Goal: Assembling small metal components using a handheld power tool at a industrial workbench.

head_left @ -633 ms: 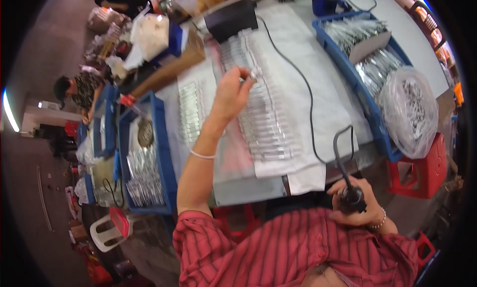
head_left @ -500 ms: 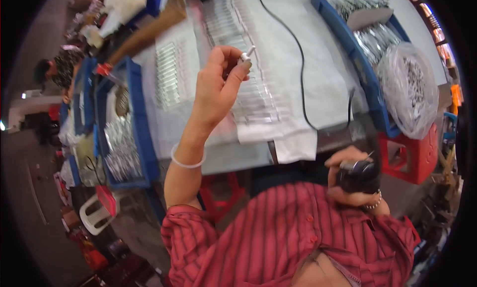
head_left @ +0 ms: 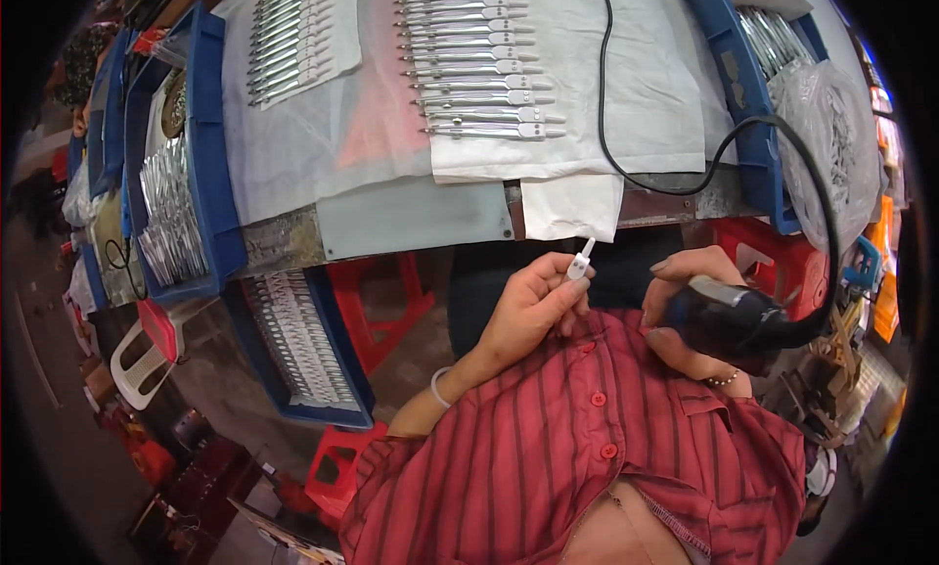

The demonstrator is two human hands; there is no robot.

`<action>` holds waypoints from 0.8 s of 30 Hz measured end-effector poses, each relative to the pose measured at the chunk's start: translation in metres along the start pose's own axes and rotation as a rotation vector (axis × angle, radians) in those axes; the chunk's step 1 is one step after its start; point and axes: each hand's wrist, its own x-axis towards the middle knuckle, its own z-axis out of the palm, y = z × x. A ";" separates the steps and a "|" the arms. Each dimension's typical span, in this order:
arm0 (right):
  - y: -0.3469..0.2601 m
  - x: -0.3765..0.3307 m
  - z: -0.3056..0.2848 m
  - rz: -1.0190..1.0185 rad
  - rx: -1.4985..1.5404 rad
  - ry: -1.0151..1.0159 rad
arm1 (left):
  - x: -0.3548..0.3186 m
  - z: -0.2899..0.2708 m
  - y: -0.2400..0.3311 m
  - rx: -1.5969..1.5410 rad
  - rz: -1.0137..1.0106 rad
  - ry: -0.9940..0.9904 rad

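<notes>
My left hand (head_left: 538,306) is closed in a pinch in front of my shirt, just off the table's front edge. From its fingertips sticks up the white head of a drawing compass (head_left: 579,267), with two small dark dots on it; its legs are hidden in the hand. Right of it, my right hand (head_left: 696,269) wraps round a black corded electric screwdriver (head_left: 724,316), whose tip I cannot make out. The two hands are apart. On white cloth lies a row of silver compasses with white heads (head_left: 479,68), and farther left a second batch of compasses (head_left: 290,37).
A black cable (head_left: 603,95) loops over the cloth to the screwdriver. Blue bins of metal parts (head_left: 201,174) stand at left, and a blue bin (head_left: 719,66) with a bag of small parts (head_left: 831,139) at right. Below the table sit a filled blue tray (head_left: 357,399) and red stools (head_left: 377,311).
My left hand has come back from over the row of compasses to near my chest, holding a white-headed piece. The right hand still holds the screwdriver; the view has shifted.
</notes>
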 end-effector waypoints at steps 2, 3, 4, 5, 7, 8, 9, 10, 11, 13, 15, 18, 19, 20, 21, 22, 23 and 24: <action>0.001 0.001 0.006 0.040 -0.054 -0.006 | 0.004 0.000 -0.004 0.010 0.015 -0.008; 0.002 0.003 0.008 0.043 -0.057 -0.008 | 0.007 -0.001 -0.006 -0.027 0.012 -0.016; 0.003 0.006 0.010 0.094 -0.072 -0.009 | 0.010 -0.002 -0.007 -0.063 0.009 -0.024; 0.004 0.008 0.011 0.145 -0.088 -0.011 | 0.011 -0.002 -0.007 -0.067 0.008 -0.025; 0.014 0.010 0.017 0.160 -0.072 0.046 | 0.013 -0.002 -0.007 -0.246 -0.054 0.011; 0.020 0.010 0.020 0.174 -0.054 0.104 | 0.014 -0.002 -0.007 -0.249 -0.055 0.011; 0.027 0.009 0.018 0.200 0.011 0.117 | 0.015 -0.004 -0.008 -0.293 -0.077 0.004; 0.031 0.011 0.018 0.202 0.010 0.114 | 0.015 -0.005 -0.008 -0.336 -0.099 -0.004; 0.034 0.012 0.018 0.228 -0.024 0.164 | 0.016 -0.005 -0.007 -0.340 -0.099 -0.002; 0.042 0.014 0.016 0.268 -0.052 0.224 | 0.017 -0.007 -0.005 -0.390 -0.133 -0.003; 0.046 0.016 0.014 0.301 -0.041 0.230 | 0.018 -0.008 -0.005 -0.403 -0.130 -0.008; 0.046 0.023 0.014 0.320 -0.028 0.247 | 0.020 -0.011 -0.007 -0.432 -0.128 -0.015; 0.046 0.025 0.015 0.306 -0.027 0.255 | 0.021 -0.012 -0.008 -0.449 -0.129 -0.016; 0.047 0.027 0.015 0.307 -0.026 0.255 | 0.022 -0.012 -0.009 -0.450 -0.131 -0.015; 0.048 0.029 0.014 0.287 -0.033 0.259 | 0.022 -0.012 -0.010 -0.474 -0.128 -0.021; 0.049 0.030 0.014 0.266 -0.040 0.263 | 0.023 -0.011 -0.011 -0.499 -0.124 -0.026; 0.048 0.030 0.013 0.267 -0.041 0.263 | 0.023 -0.010 -0.011 -0.500 -0.125 -0.026; 0.046 0.030 0.012 0.279 -0.042 0.260 | 0.024 -0.010 -0.011 -0.515 -0.125 -0.023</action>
